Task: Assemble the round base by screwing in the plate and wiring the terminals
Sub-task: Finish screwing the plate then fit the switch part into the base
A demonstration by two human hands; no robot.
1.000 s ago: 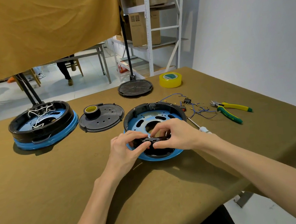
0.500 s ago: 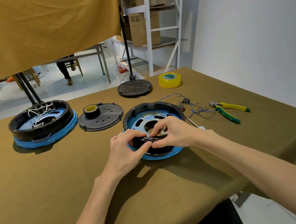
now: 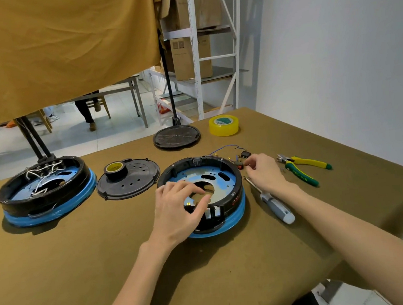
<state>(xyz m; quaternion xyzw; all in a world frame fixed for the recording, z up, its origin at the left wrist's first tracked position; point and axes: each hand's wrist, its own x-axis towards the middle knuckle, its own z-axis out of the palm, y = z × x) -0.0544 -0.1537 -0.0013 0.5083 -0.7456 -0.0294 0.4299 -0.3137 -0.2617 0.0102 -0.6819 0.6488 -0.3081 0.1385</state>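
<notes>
Olive cloth table (image 3: 84,274), shelving behind, hands – left (image 3: 180,209) curled over round base (image 3: 232,174), right (image 3: 263,171) at wire parts – grips unclear

- The left hand (image 3: 180,209) sat at about 7 o'clock from frame centre, palm down, fingers loosely curled, thumb and forefinger drawn towards each other; whether they pinched anything could not be told.
- Its bare forearm ran back towards 7 o'clock.
- The right hand (image 3: 265,172) reached out at 3 o'clock, fingertips bent downward.
- Its forearm stretched back to the 4 o'clock corner.
</notes>
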